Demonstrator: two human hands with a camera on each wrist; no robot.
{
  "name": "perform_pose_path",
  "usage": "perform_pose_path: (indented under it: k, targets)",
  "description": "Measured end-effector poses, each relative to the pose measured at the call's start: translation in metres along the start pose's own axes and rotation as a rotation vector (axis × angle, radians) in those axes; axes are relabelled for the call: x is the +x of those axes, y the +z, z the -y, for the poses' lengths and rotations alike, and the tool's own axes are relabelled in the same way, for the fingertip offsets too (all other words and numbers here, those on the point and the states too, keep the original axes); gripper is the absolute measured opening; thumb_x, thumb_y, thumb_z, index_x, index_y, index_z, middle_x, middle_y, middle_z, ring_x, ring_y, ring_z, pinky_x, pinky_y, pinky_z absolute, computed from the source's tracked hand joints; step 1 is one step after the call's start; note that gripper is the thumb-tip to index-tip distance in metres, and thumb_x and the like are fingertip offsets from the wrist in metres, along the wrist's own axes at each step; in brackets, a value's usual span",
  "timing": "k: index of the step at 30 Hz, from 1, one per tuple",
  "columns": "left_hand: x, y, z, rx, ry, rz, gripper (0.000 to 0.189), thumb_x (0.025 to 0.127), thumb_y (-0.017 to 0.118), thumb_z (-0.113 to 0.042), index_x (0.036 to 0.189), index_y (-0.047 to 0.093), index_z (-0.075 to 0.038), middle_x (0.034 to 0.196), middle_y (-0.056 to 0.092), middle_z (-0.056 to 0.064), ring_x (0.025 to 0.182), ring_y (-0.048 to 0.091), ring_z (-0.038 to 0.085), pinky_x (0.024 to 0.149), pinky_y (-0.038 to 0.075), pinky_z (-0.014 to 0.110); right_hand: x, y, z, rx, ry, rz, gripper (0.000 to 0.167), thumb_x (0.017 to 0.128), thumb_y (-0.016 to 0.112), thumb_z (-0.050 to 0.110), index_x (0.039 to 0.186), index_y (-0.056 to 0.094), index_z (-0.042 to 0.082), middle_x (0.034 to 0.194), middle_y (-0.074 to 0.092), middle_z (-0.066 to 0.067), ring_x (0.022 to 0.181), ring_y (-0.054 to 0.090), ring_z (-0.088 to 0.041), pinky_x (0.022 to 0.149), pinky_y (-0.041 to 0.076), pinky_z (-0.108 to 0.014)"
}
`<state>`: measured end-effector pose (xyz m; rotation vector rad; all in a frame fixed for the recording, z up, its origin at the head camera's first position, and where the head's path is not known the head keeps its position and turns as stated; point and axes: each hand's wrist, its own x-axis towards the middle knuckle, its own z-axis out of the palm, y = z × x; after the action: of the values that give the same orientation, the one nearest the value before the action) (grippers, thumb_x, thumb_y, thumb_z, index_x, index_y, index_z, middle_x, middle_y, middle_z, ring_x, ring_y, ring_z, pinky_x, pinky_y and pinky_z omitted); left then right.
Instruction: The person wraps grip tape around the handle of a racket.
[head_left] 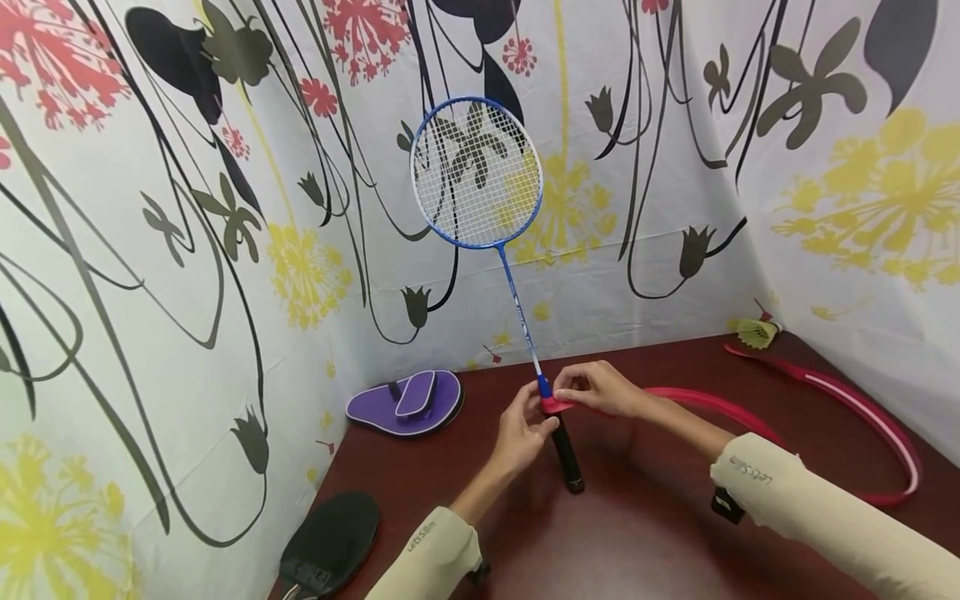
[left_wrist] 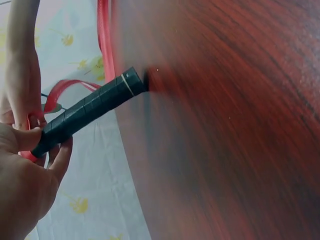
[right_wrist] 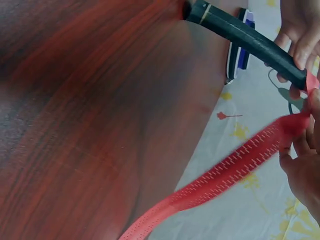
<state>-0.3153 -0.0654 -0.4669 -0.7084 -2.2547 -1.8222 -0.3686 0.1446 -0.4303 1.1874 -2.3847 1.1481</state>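
Observation:
A blue and white badminton racket (head_left: pixel 517 308) stands tilted, its strung head up in the head view. My left hand (head_left: pixel 519 433) grips it around the top of the black handle (head_left: pixel 567 460), with thumb and fingers on opposite sides. Red perforated grip tape (right_wrist: pixel 235 170) is wrapped at the handle's top, just below the blue cone. With thumb and fingers, my right hand (head_left: pixel 603 389) pinches this tape close beside the handle. From there the tape trails off to the right. In the left wrist view, the handle's butt end (left_wrist: pixel 132 80) is close over the table.
On the dark red table (head_left: pixel 630 533), the loose tape curves around the right side. A yellow shuttlecock (head_left: pixel 756 333) lies in the back right corner. At left are a purple paddle case (head_left: pixel 367 408) and a black table tennis paddle (head_left: pixel 333 533). Patterned cloth walls (head_left: pixel 480 317) enclose the table's back and sides.

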Motion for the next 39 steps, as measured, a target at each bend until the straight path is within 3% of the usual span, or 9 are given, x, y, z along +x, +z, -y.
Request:
perform_pose_path:
  k: [8,13,16,21,24,26,29,32,39]
  targets:
    - [0.002,-0.003,0.002,-0.032,-0.017,0.07,0.066,0.092,0.066,0.016,0.151,0.047,-0.006,0.137,0.065,0.019,0.123,0.065,0.03,0.096,0.057,0.031,-0.005,0.008,-0.003,0.009,0.008,-0.016,0.01,0.096,0.076,0.017,0.098,0.067,0.016,0.079,0.066,0.011,0.068,0.058,-0.004,0.057,0.048,-0.023]
    - [0.0,-0.005,0.002,-0.105,-0.049,0.069,0.07,0.092,0.065,0.017,0.155,0.047,-0.009,0.137,0.06,0.018,0.123,0.065,0.033,0.093,0.057,0.03,-0.002,0.009,0.0,-0.018,0.015,0.039,0.012,0.099,0.072,0.019,0.108,0.075,0.011,0.081,0.069,0.013,0.068,0.056,-0.002,0.059,0.047,-0.023]
    - [-0.001,-0.005,0.002,-0.128,-0.072,0.059,0.073,0.092,0.065,0.017,0.157,0.046,-0.011,0.134,0.061,0.018,0.123,0.065,0.034,0.091,0.058,0.029,0.0,0.01,0.004,-0.032,0.007,0.052,0.011,0.099,0.073,0.019,0.106,0.076,0.01,0.076,0.065,0.014,0.063,0.051,-0.002,0.056,0.044,-0.022]
    - [0.001,-0.006,-0.005,-0.032,-0.058,-0.021,0.058,0.097,0.071,-0.004,0.152,0.053,-0.011,0.116,0.072,0.016,0.105,0.071,0.027,0.082,0.06,0.029,-0.003,0.012,0.003,-0.025,0.014,0.049,0.004,0.099,0.073,0.016,0.101,0.074,0.012,0.074,0.062,0.013,0.061,0.049,-0.002,0.055,0.042,-0.021]
    - [0.006,-0.004,-0.01,-0.007,-0.068,-0.081,0.04,0.101,0.07,-0.023,0.139,0.063,-0.012,0.102,0.076,0.012,0.086,0.074,0.019,0.068,0.062,0.03,-0.005,0.014,0.002,-0.022,0.011,0.03,0.003,0.099,0.071,0.01,0.102,0.072,0.012,0.077,0.065,0.011,0.063,0.052,-0.002,0.056,0.045,-0.021]
    - [0.009,-0.003,-0.012,-0.017,-0.071,-0.106,0.03,0.102,0.069,-0.028,0.128,0.067,-0.012,0.095,0.077,0.01,0.077,0.074,0.017,0.062,0.062,0.03,-0.006,0.015,0.003,-0.011,0.008,0.022,0.005,0.098,0.072,0.009,0.103,0.071,0.011,0.079,0.067,0.01,0.064,0.055,-0.002,0.057,0.047,-0.022]
    - [0.013,-0.004,-0.012,-0.055,-0.091,-0.123,0.022,0.101,0.071,-0.024,0.116,0.067,-0.009,0.09,0.078,0.011,0.07,0.073,0.017,0.06,0.063,0.035,-0.007,0.017,0.004,0.016,0.012,0.03,0.009,0.098,0.074,0.015,0.105,0.07,0.012,0.081,0.068,0.009,0.067,0.058,-0.003,0.059,0.048,-0.022]
    - [0.013,-0.007,-0.013,-0.113,-0.117,-0.114,0.021,0.1,0.071,-0.017,0.115,0.067,-0.003,0.092,0.078,0.013,0.071,0.074,0.019,0.064,0.064,0.045,-0.007,0.015,0.004,0.039,0.022,0.057,0.014,0.097,0.075,0.023,0.107,0.069,0.015,0.081,0.067,0.01,0.069,0.059,-0.004,0.061,0.049,-0.022]
    - [0.013,-0.015,-0.013,-0.169,-0.119,-0.066,0.019,0.101,0.07,-0.016,0.116,0.069,-0.004,0.1,0.077,0.02,0.082,0.075,0.026,0.076,0.058,0.065,-0.008,0.004,0.002,0.053,0.017,0.13,0.019,0.095,0.078,0.017,0.113,0.073,0.018,0.086,0.067,0.012,0.077,0.063,-0.007,0.069,0.055,-0.025]
